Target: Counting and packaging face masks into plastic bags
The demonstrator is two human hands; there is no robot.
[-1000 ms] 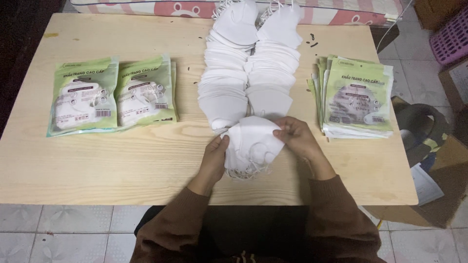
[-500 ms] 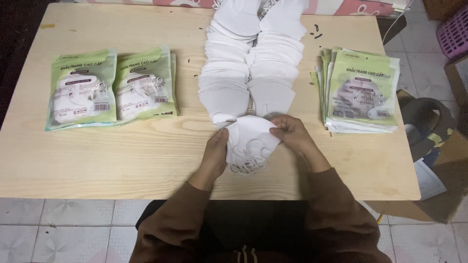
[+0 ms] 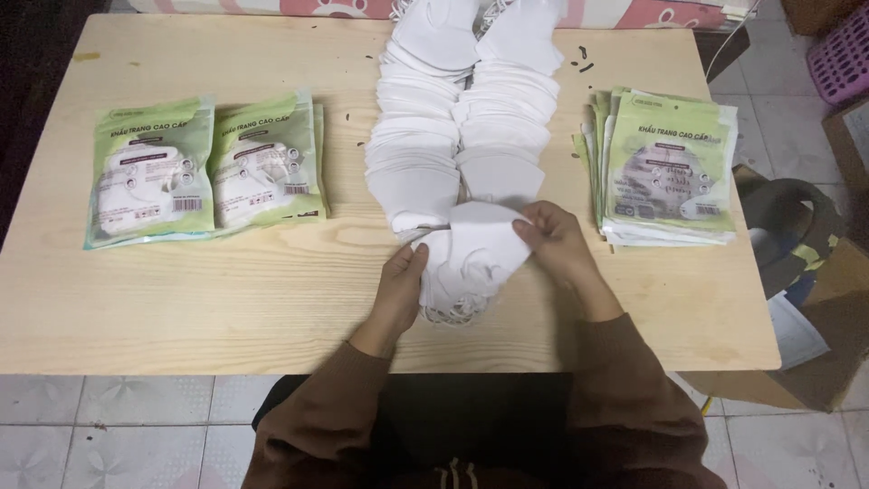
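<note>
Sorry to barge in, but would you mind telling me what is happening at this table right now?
A person seated at a light wooden table holds a small stack of white face masks between both hands, the left hand at its left edge and the right hand at its right. Two long overlapping rows of loose masks run up the middle. Two filled green packets lie to the left, and a pile of green packets to the right.

Bench (image 3: 181,299): bare wood open along near edge and between sealed green packs (image 3: 204,167) at left and central rows of white masks (image 3: 462,136); stacked packs (image 3: 670,167) block right side.
</note>
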